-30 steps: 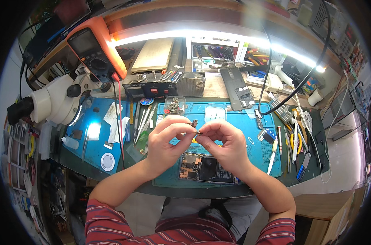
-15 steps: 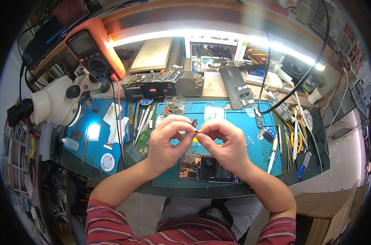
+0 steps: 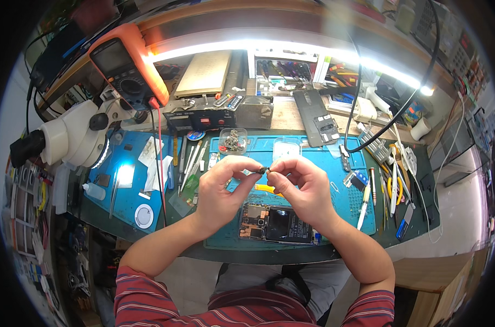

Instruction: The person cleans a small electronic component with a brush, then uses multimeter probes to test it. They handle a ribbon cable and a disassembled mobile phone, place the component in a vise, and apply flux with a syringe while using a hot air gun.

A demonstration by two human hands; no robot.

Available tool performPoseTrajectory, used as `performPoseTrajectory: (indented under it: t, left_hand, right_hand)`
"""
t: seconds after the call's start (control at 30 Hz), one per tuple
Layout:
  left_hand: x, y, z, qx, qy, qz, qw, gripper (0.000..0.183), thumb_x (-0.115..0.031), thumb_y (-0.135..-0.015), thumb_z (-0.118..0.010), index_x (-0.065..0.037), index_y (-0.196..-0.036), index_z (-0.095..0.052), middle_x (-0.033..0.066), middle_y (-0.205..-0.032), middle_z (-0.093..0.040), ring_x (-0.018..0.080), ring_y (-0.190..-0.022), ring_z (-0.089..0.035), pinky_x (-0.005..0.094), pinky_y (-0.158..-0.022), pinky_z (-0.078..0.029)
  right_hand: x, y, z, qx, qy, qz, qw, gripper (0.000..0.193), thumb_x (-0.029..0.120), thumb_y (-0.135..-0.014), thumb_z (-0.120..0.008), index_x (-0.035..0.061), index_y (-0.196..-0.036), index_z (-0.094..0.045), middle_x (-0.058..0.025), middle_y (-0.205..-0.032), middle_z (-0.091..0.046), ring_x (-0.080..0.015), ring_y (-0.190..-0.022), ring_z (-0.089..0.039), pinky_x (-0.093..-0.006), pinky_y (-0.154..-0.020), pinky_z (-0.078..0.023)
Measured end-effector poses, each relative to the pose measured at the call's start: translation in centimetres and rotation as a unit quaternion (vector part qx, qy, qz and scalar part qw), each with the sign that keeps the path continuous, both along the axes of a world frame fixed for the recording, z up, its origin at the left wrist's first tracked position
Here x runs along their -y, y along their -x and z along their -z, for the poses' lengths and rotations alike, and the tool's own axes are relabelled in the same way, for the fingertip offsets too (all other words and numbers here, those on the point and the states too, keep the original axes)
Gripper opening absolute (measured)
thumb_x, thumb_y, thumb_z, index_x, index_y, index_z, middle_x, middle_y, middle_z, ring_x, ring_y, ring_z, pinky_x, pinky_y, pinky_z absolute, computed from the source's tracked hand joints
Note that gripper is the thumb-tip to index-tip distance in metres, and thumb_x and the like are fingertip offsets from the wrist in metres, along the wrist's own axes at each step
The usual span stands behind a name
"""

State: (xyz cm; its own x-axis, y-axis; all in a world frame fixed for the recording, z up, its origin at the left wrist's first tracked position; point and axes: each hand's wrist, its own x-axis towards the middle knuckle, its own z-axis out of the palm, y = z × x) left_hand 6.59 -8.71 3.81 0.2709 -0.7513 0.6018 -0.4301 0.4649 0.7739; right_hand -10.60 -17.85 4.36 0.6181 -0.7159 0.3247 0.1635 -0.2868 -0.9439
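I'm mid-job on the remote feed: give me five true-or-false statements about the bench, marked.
1. The fingertips of the left hand and right hand meet at a small dark part. True.
2. The right hand is gripping pliers. False: it is at the small dark part.
3. The opened phone lies on the blue mat. True.
4. The multimeter is right of the phone. False: it is on the left.
5. The microscope is left of both hands. True.

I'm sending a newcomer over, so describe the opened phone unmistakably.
Find the central blue mat. At its near edge lies the opened phone. Unlike the dark grey panel farther back, it shows coppery parts left, a black block right.
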Motion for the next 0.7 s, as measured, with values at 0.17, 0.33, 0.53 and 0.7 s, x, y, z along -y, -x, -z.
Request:
performPoseTrajectory:
  t: [0.17,0.33,0.53,0.7]
  left_hand:
    - [0.4,-1.6,-1.0,0.198,0.137,-0.06,0.969,0.022,0.008,-0.079,-0.078,-0.006,-0.096,-0.073,0.007,-0.103,-0.073,0.0263,-0.101,-0.069,0.0362,-0.087,-0.056]
    - [0.4,-2.0,-0.9,0.198,0.144,-0.064,0.968,0.023,0.008,-0.077,-0.079,-0.007,-0.093,-0.073,0.0057,-0.105,-0.074,0.0273,-0.104,-0.068,0.0381,-0.091,-0.056]
    - [0.3,-2.0,-0.9,0.2,0.138,-0.062,0.968,0.022,0.008,-0.077,-0.079,-0.007,-0.092,-0.073,0.0053,-0.105,-0.074,0.0266,-0.103,-0.068,0.0374,-0.091,-0.056]
    - [0.1,-1.3,-1.0,0.117,0.062,-0.03,0.991,0.017,0.006,-0.084,-0.077,-0.006,-0.095,-0.073,0.0068,-0.105,-0.075,0.0208,-0.098,-0.07,0.0302,-0.077,-0.058]
  right_hand:
    - [0.5,0.0,-0.7,-0.005,0.383,0.024,0.923,0.016,-0.005,-0.082,-0.075,0.0031,-0.095,-0.069,-0.008,-0.095,-0.069,-0.0245,-0.08,-0.07,-0.0334,-0.067,-0.059]
    - [0.2,-0.1,-0.9,-0.006,0.425,0.029,0.905,0.022,-0.006,-0.076,-0.074,0.004,-0.094,-0.067,-0.0082,-0.096,-0.068,-0.0252,-0.082,-0.07,-0.0342,-0.067,-0.059]
    - [0.4,-0.1,-0.9,-0.005,0.418,0.028,0.908,0.02,-0.006,-0.078,-0.074,0.0038,-0.095,-0.067,-0.0089,-0.095,-0.068,-0.0253,-0.081,-0.07,-0.034,-0.067,-0.059]
    - [-0.3,0.1,-1.0,0.002,0.277,0.023,0.961,0.01,0.001,-0.089,-0.075,0.0019,-0.098,-0.07,-0.0087,-0.097,-0.072,-0.0194,-0.079,-0.072,-0.0305,-0.069,-0.059]
